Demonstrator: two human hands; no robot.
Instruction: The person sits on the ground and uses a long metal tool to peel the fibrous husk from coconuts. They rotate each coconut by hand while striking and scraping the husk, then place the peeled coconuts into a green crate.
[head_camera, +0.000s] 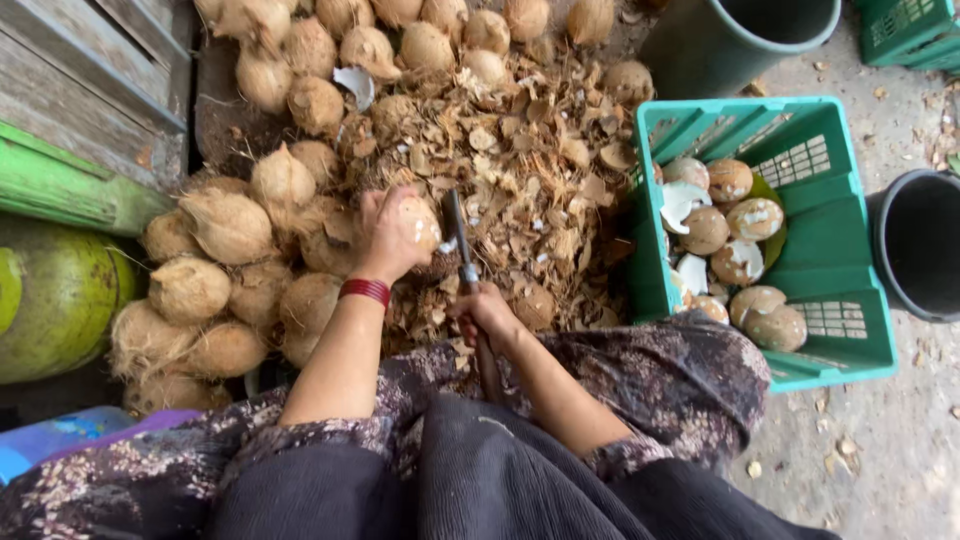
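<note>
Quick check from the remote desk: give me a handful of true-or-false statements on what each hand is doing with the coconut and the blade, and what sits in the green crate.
1. The left hand grips a coconut over the heap of husk chips. True.
2. The right hand is empty. False: it is closed around the handle of a long knife, blade pointing toward the coconut.
3. The green crate holds peeled coconuts and white pieces. True.
4. The unpeeled coconuts are piled to the person's right. False: they lie to the left and ahead.
5. A red band circles the left wrist. True.
</note>
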